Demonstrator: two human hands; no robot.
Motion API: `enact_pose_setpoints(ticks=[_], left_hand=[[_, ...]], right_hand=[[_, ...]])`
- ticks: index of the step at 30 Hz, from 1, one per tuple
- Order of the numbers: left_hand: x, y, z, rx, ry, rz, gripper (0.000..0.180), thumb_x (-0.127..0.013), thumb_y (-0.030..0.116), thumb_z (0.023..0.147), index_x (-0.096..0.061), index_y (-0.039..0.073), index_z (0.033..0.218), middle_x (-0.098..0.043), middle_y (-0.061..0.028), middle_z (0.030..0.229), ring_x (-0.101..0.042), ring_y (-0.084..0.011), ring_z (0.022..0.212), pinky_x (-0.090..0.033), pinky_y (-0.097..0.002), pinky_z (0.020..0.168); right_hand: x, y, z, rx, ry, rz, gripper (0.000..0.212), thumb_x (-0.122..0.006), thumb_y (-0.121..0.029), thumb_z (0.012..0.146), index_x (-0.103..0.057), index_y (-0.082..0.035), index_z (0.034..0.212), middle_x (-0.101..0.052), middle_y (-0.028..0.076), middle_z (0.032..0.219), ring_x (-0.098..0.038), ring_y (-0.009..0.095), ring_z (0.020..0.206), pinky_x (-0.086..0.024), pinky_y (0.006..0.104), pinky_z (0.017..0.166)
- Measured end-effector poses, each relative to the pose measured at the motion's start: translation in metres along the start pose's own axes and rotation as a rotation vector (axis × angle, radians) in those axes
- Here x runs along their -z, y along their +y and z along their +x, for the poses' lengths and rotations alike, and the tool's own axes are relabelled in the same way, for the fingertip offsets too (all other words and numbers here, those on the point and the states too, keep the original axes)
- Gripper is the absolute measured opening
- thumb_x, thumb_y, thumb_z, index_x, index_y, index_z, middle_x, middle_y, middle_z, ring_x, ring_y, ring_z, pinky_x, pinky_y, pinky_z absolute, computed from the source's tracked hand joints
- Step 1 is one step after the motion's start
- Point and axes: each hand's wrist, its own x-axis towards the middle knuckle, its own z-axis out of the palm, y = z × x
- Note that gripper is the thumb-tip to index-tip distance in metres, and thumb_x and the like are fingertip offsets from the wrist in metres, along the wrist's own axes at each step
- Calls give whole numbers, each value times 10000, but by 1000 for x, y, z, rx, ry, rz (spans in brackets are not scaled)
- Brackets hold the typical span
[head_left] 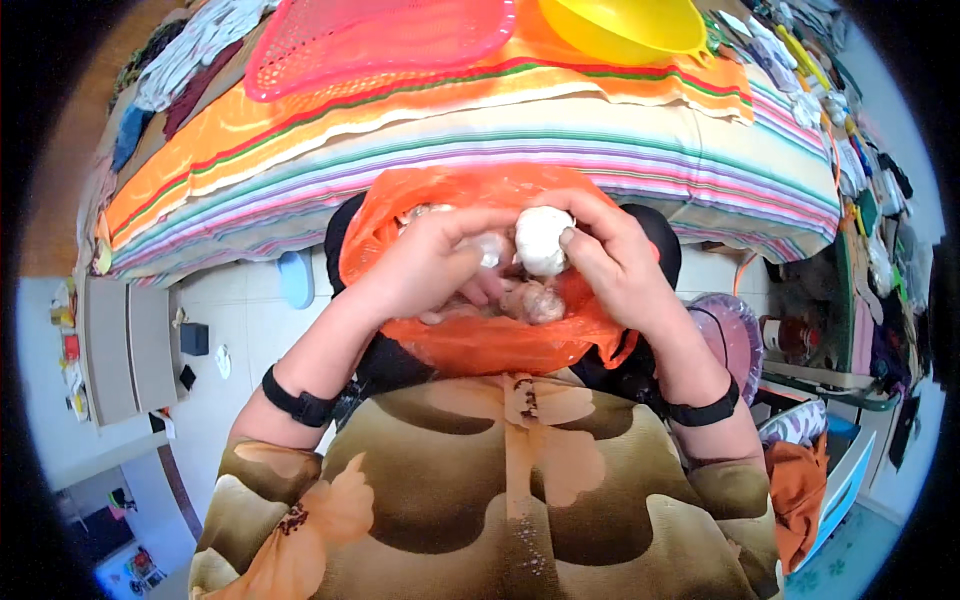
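Observation:
An orange plastic bag (440, 345) lies spread on my lap with its mouth gaping. My right hand (625, 260) grips a white garlic bulb (543, 240) between thumb and fingers, above the bag. My left hand (430, 265) is closed beside it, its index finger reaching to the bulb's left side. A small whitish piece shows at the left fingers; I cannot make out whether it is held. Inside the bag, below the hands, rest more garlic bulbs (535, 302) with brownish skins. Another pale one (425, 212) partly shows behind my left hand.
Ahead stands a bed or table under a striped cloth (480, 140). On it are a pink perforated basket (380, 45) and a yellow basin (630, 30). A blue slipper (295, 279) lies on the tiled floor at left. To the right is a round pinkish stool (730, 335).

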Motion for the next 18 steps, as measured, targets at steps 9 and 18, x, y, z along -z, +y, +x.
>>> enact_pose_setpoints(ticks=[9, 18], left_hand=[[-4, -8, 14, -137, -77, -34, 390, -554, 294, 960, -476, 103, 1291, -565, 28, 815, -498, -29, 603, -378, -169, 481], [-6, -14, 14, -368, -16, 143, 311, -472, 245, 992, -491, 33, 1219, -561, -37, 992, -534, -104, 861, -460, -250, 740]], right_hand=[[-13, -11, 10, 102, -15, -302, 326, -651, -132, 785, -592, -29, 1089, -629, 159, 947, -634, 296, 859, -505, 356, 766], [-3, -18, 11, -225, -167, -305, 372, -637, -207, 823, -510, -49, 1134, -636, 187, 793, -653, 339, 731, -508, 408, 656]])
